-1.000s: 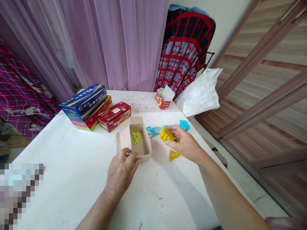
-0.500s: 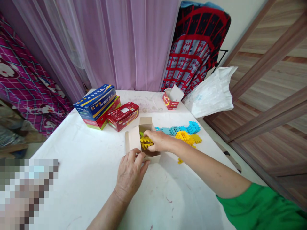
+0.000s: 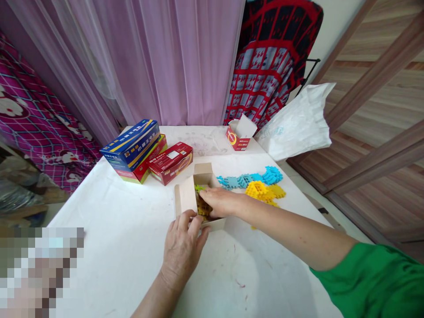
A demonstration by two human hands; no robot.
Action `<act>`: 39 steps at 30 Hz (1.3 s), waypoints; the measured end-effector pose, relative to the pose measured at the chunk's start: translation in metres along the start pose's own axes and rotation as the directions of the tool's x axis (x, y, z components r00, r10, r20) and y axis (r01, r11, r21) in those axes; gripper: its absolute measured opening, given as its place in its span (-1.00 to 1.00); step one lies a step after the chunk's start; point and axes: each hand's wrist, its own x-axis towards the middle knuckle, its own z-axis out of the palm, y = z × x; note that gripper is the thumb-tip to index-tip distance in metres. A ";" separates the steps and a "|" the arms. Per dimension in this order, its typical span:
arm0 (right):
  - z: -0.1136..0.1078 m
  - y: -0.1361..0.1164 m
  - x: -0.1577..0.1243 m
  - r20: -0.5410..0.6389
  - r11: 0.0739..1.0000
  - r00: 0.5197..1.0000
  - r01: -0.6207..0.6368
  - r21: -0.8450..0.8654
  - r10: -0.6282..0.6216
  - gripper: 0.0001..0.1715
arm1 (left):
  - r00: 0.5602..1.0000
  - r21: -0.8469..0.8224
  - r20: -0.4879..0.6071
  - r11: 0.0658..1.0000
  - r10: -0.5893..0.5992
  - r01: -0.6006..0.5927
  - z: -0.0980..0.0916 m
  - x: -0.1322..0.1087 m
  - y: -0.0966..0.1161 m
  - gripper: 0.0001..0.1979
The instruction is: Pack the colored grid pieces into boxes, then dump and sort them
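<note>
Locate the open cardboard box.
In the head view, the open cardboard box sits mid-table, just in front of the red box, with the left hand at its near edge and the right hand over it.

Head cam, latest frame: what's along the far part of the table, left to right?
Blue-and-yellow carton → red carton → small open red box → white plastic bag
</note>
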 end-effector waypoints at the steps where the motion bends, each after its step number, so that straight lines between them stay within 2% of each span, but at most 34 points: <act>1: 0.000 0.000 0.000 -0.006 1.000 1.000 0.005 0.004 -0.005 -0.49 | 1.000 0.000 -0.001 1.000 0.003 -0.003 0.000 0.000 0.000 -0.85; 5: 0.002 -0.001 0.000 -0.063 1.000 0.998 0.017 -0.001 -0.017 -0.54 | 1.000 -0.005 0.004 1.000 0.000 0.000 -0.001 0.000 0.000 -0.86; 9: 0.001 0.000 -0.001 -0.036 0.999 0.999 0.032 -0.011 -0.032 -0.57 | 1.000 -0.009 0.024 1.000 -0.012 0.013 -0.002 0.000 0.000 -0.86; 16: 0.001 -0.005 0.000 0.008 1.000 1.000 0.006 -0.014 -0.006 -0.35 | 0.999 -0.007 0.044 1.000 -0.014 0.014 -0.003 -0.001 0.001 -0.84; 20: -0.001 -0.008 0.001 0.064 1.000 0.998 0.017 -0.021 -0.015 -0.38 | 0.999 -0.002 0.050 1.000 -0.020 0.020 -0.004 0.000 0.001 -0.85; 24: -0.010 -0.005 -0.001 0.164 0.996 0.983 0.088 -0.024 -0.083 -0.49 | 0.998 -0.003 0.056 1.000 -0.019 0.020 -0.004 0.000 0.002 -0.86; 28: -0.017 -0.003 -0.002 0.237 0.993 0.966 0.114 -0.030 -0.103 -0.49 | 0.999 0.007 0.051 1.000 -0.018 0.017 -0.003 0.000 0.002 -0.86; 33: -0.018 -0.004 -0.004 0.178 0.996 0.980 0.088 -0.011 -0.085 -0.62 | 0.998 -0.007 0.055 1.000 -0.024 0.025 -0.004 0.000 0.001 -0.85; 35: -0.019 -0.001 -0.005 0.150 0.995 0.984 0.101 -0.006 -0.099 -0.59 | 0.998 -0.012 0.053 1.000 -0.025 0.026 -0.003 0.000 0.001 -0.85; 39: -0.025 0.011 -0.004 -0.027 0.998 0.998 0.049 -0.049 -0.051 -0.54 | 0.998 -0.015 0.053 1.000 -0.020 0.021 -0.003 0.000 0.001 -0.85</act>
